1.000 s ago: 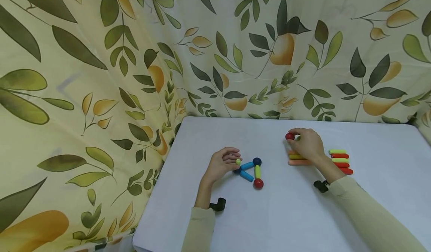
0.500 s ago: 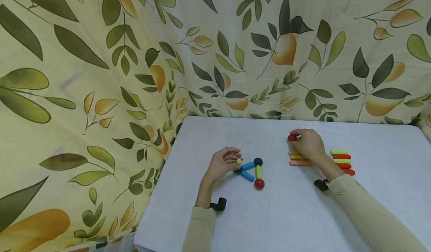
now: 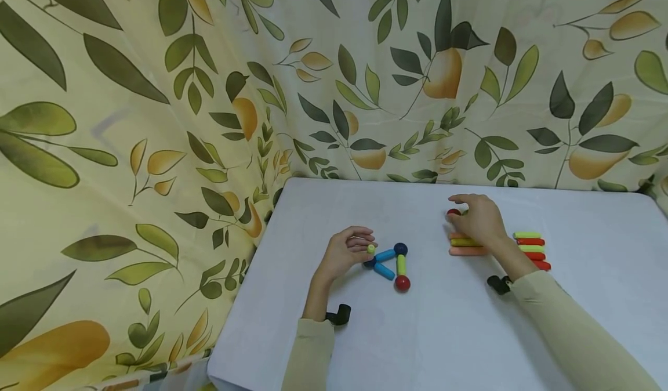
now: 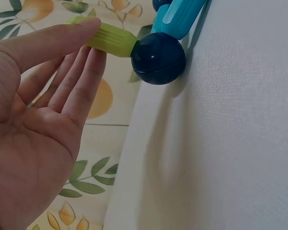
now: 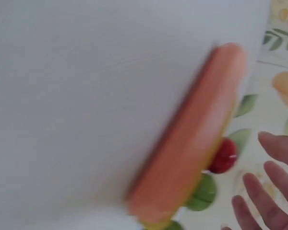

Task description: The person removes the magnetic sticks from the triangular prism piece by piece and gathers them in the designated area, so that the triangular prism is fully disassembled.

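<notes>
My left hand (image 3: 341, 257) pinches a yellow-green magnetic stick (image 4: 114, 40) between thumb and fingertips. That stick is joined to a dark blue ball (image 4: 158, 57), from which two blue sticks (image 3: 385, 271) spread out. One blue stick meets a second dark blue ball (image 3: 400, 249); from there another yellow-green stick (image 3: 401, 265) leads to a red ball (image 3: 402, 284). At the back right, my right hand (image 3: 479, 221) is spread beside a loose red ball (image 5: 223, 155). In the right wrist view its fingers are apart from the ball. A green ball (image 5: 202, 192) lies alongside.
Under the right hand lie orange sticks (image 3: 467, 252) with a yellow stick (image 3: 466, 242) between them. Farther right is a row of yellow-green and red sticks (image 3: 529, 241). A patterned curtain (image 3: 334, 78) hangs behind the white table (image 3: 417, 344).
My right fingers held the red ball earlier; now the index finger has lifted and straightened, and the ball stays near the same place. The left hand keeps its pinch on the yellow-green stick.
</notes>
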`<state>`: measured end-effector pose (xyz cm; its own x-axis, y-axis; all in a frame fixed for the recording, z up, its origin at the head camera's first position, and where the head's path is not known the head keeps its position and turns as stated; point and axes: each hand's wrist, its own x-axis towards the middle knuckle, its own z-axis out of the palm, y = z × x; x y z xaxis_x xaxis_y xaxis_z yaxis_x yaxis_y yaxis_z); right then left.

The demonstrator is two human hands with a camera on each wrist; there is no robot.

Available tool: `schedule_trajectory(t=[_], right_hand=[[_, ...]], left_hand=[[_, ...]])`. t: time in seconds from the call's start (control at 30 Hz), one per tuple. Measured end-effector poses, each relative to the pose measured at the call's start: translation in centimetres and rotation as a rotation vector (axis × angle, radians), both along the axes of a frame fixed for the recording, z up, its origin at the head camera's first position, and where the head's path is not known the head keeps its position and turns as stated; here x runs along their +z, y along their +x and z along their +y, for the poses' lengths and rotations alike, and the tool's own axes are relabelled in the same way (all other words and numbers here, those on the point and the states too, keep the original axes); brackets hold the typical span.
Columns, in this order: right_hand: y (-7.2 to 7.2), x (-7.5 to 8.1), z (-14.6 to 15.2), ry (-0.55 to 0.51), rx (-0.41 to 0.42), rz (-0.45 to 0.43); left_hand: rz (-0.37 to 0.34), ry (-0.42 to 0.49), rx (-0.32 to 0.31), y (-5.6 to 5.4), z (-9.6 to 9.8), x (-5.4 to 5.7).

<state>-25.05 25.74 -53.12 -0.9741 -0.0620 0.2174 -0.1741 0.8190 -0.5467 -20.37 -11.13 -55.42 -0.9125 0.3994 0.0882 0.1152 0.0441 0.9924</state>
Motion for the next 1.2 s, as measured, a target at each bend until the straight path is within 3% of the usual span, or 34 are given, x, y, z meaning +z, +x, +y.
schedule_trajectory(t=[0.3, 0.47, 0.6, 0.83, 1.03, 1.2], right_hand=[[1.9, 3.6, -3.5, -0.080, 0.097, 0.062], [3.1, 4.5, -5.6, -0.115, 0.174, 0.073], [4.2, 4.3, -7.7, -0.117, 0.301, 0.026], [5.9, 3.0, -11.0, -0.177, 0.484, -0.145], [6.7, 1.9, -13.4, -0.247, 0.549, -0.218], [7.1, 1.4, -14.7, -0.273, 0.532, -0.160]], left_hand=[[-0.009, -0.004, -0.003, -0.2, -0.1, 0.1], [-0.022, -0.014, -0.003, -0.3, -0.2, 0.1], [-0.033, -0.051, 0.002, -0.2, -0.4, 0.0], [-0.045, -0.094, 0.009, 0.1, -0.5, -0.4], [-0.041, -0.111, -0.005, 0.3, -0.5, -0.7], [-0.025, -0.116, -0.014, 0.1, -0.5, -0.8]])
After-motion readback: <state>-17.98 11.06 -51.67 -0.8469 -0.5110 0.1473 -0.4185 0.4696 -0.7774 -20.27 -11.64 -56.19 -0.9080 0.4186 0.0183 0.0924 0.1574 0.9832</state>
